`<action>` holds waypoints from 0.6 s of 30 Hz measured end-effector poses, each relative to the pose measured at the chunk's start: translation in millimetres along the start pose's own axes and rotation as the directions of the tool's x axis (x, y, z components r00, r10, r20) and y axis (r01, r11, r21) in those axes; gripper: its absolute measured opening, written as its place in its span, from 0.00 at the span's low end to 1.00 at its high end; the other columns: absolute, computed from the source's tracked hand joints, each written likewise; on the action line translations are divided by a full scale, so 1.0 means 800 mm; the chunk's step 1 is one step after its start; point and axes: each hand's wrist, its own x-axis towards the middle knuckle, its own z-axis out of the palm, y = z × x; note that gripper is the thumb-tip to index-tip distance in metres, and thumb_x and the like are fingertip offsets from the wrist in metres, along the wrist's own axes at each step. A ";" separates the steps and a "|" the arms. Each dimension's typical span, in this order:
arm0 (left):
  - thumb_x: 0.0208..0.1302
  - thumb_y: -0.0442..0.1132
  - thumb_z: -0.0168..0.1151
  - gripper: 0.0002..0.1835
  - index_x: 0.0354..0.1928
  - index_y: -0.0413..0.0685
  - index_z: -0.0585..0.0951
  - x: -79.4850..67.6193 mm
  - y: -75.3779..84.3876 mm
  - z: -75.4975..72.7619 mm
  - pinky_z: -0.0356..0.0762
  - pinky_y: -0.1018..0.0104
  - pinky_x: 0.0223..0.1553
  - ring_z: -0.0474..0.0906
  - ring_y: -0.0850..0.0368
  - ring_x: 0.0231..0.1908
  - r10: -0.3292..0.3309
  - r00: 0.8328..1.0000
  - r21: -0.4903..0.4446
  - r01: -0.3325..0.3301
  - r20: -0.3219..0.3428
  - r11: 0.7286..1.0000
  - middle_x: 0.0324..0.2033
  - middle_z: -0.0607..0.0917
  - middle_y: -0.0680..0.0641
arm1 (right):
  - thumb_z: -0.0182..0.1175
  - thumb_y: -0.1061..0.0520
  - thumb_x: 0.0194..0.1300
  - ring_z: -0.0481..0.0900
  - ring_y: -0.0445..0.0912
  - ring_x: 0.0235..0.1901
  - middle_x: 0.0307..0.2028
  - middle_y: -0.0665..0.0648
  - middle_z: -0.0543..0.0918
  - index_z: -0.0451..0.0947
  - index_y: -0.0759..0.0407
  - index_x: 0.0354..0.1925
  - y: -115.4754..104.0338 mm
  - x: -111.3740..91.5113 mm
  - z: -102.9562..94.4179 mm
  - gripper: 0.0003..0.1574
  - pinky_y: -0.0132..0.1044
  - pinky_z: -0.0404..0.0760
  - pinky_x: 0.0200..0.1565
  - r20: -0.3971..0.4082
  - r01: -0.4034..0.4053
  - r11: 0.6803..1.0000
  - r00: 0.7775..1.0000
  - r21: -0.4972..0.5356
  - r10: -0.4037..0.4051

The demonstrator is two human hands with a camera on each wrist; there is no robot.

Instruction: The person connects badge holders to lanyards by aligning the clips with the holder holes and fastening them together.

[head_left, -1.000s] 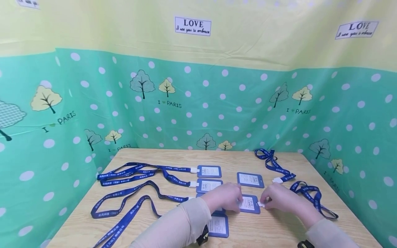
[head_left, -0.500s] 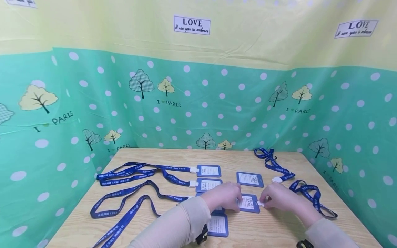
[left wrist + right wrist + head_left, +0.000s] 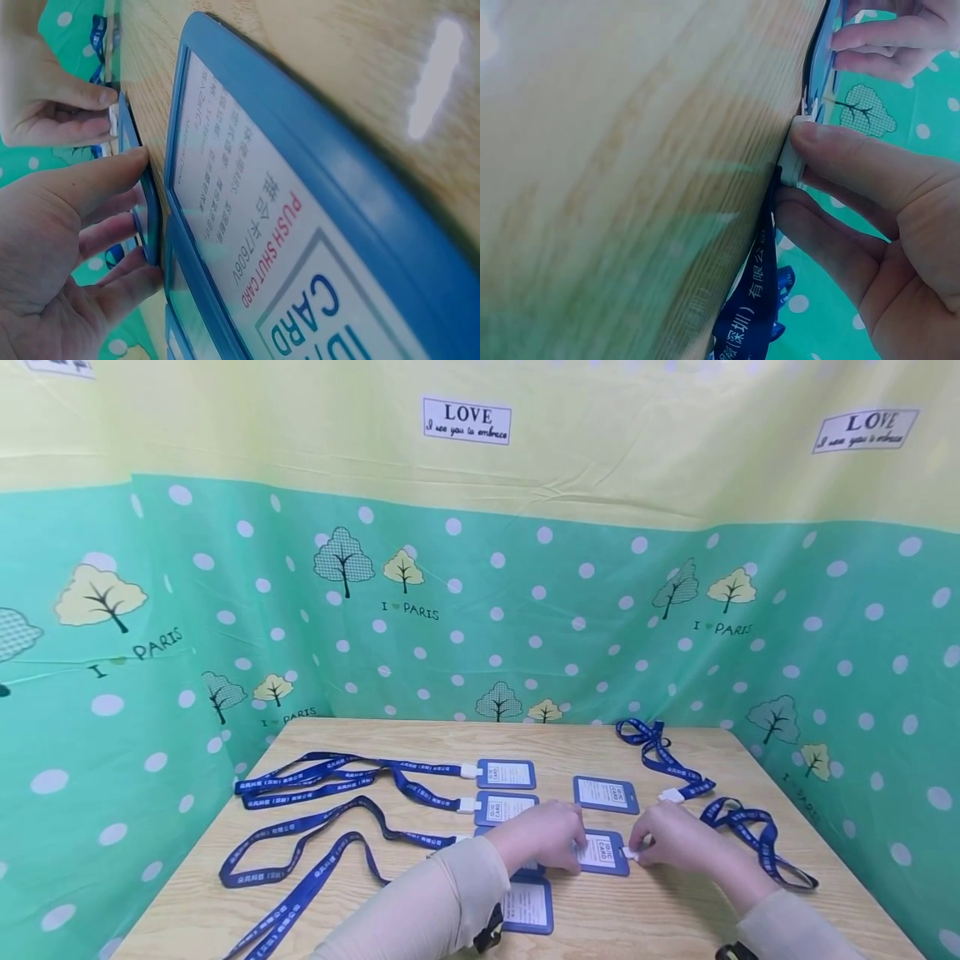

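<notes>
My left hand (image 3: 543,837) holds a blue-framed ID card holder (image 3: 604,852) against the table, its thumb and fingers at the holder's left end. In the left wrist view, the thumb and fingertips grip this card holder (image 3: 151,214) at its near end. My right hand (image 3: 675,837) pinches a white plastic clip (image 3: 791,159) between thumb and fingers. The clip is at the slotted end of the held card holder; whether it is hooked through the slot cannot be made out. A blue printed lanyard (image 3: 748,319) runs from the clip, its loop lying right of my hand.
Several card holders with lanyards lie in a column left of centre, including a top one (image 3: 506,774) and a bottom one (image 3: 528,906). Beyond my hands lies a card holder (image 3: 606,794), apart from a lanyard (image 3: 671,764) on the right. A printed curtain surrounds the table (image 3: 420,739).
</notes>
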 end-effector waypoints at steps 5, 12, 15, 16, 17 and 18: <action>0.53 0.55 0.79 0.21 0.50 0.65 0.89 -0.001 0.000 -0.001 0.76 0.71 0.55 0.77 0.66 0.47 0.002 1.000 -0.003 -0.002 -0.002 1.000 0.47 0.81 0.62 | 0.78 0.62 0.49 0.82 0.41 0.32 0.31 0.45 0.87 0.88 0.47 0.30 0.001 -0.001 0.002 0.12 0.44 0.85 0.42 -0.013 -0.008 1.000 1.000 0.013 0.008; 0.53 0.55 0.79 0.21 0.50 0.65 0.89 -0.001 0.000 -0.001 0.76 0.73 0.53 0.77 0.67 0.46 0.004 1.000 0.002 -0.004 -0.009 1.000 0.46 0.81 0.62 | 0.78 0.63 0.48 0.83 0.42 0.32 0.31 0.46 0.87 0.88 0.48 0.29 -0.002 -0.001 0.003 0.12 0.46 0.85 0.44 -0.015 -0.031 0.999 0.999 0.017 0.032; 0.53 0.55 0.79 0.21 0.50 0.65 0.89 -0.001 0.000 0.000 0.76 0.72 0.53 0.77 0.67 0.47 0.005 1.000 -0.001 -0.005 -0.011 1.000 0.47 0.81 0.62 | 0.78 0.63 0.49 0.82 0.41 0.32 0.31 0.45 0.87 0.88 0.47 0.30 -0.005 -0.002 0.003 0.12 0.45 0.85 0.44 -0.009 -0.035 0.999 0.999 0.036 0.036; 0.53 0.55 0.79 0.21 0.50 0.65 0.89 -0.001 -0.001 0.001 0.76 0.72 0.53 0.77 0.67 0.47 0.006 1.000 -0.002 -0.006 -0.013 1.000 0.47 0.81 0.62 | 0.78 0.63 0.49 0.81 0.41 0.32 0.31 0.45 0.87 0.88 0.47 0.30 -0.007 -0.002 0.003 0.12 0.45 0.84 0.44 -0.006 -0.034 0.999 0.999 0.037 0.034; 0.53 0.55 0.79 0.20 0.50 0.65 0.89 -0.001 -0.001 0.001 0.76 0.72 0.53 0.77 0.67 0.47 0.007 1.000 -0.007 -0.007 -0.013 1.000 0.48 0.81 0.62 | 0.78 0.62 0.49 0.81 0.41 0.32 0.31 0.44 0.87 0.89 0.47 0.30 -0.008 -0.002 0.004 0.12 0.45 0.84 0.44 -0.003 -0.036 0.999 0.999 0.037 0.036; 0.53 0.54 0.78 0.20 0.50 0.65 0.89 0.000 -0.002 0.002 0.76 0.72 0.53 0.77 0.67 0.47 0.008 1.000 -0.012 -0.009 -0.015 1.000 0.48 0.81 0.62 | 0.78 0.62 0.50 0.80 0.41 0.32 0.31 0.44 0.86 0.89 0.46 0.30 -0.010 -0.002 0.004 0.12 0.45 0.84 0.44 0.001 -0.038 0.999 0.999 0.038 0.038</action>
